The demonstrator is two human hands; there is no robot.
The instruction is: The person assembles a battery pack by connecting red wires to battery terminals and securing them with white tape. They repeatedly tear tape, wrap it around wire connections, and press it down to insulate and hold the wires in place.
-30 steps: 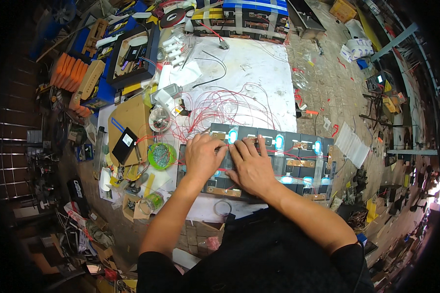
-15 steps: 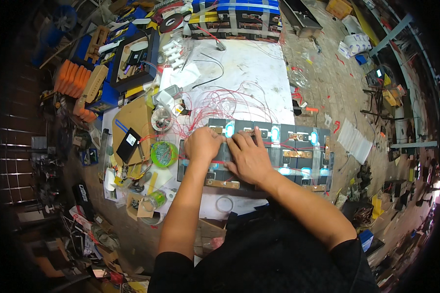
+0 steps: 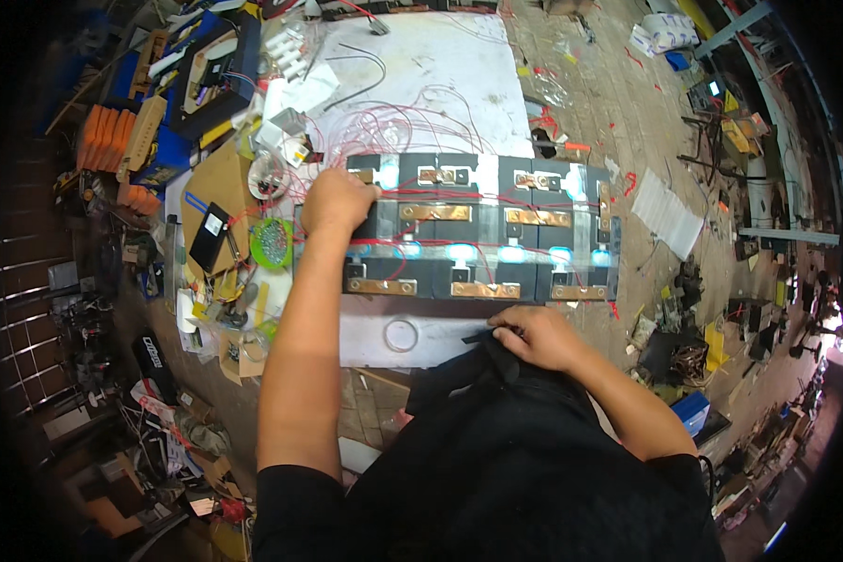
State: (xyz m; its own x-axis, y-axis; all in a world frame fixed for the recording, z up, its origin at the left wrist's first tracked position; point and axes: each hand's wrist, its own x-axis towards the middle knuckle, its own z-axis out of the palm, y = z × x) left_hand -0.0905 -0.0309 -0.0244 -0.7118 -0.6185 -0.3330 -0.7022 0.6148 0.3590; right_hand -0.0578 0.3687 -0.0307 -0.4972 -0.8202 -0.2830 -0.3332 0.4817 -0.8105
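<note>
Overall, white table carries the work, cluttered along its left side. Battery pack, rows of dark cells, lies flat near the table's front edge, directly before the person.

Black cloth of the person's clothing hangs at that edge. Right hand is at the cloth, off the pack; thumb and fingers curled, whether pinched on fabric cannot tell. Left hand is over the pack's far left corner; fingers bent and bunched together, tips mostly hidden, hold on any wire cannot tell.

Green bowl of small parts sits just left of the pack. Copper strips bridge neighbouring cells. Red wires run across the cells, more lying in loose loops beyond.

Judgement: step in hand looks like wire handling at the corner. Best done by pressing each wire flat, avoiding tugs on its far end, and steadying with the free hand. Loose cloth and metal should be kept off the exposed copper; a bridged contact seems the main risk.
</note>
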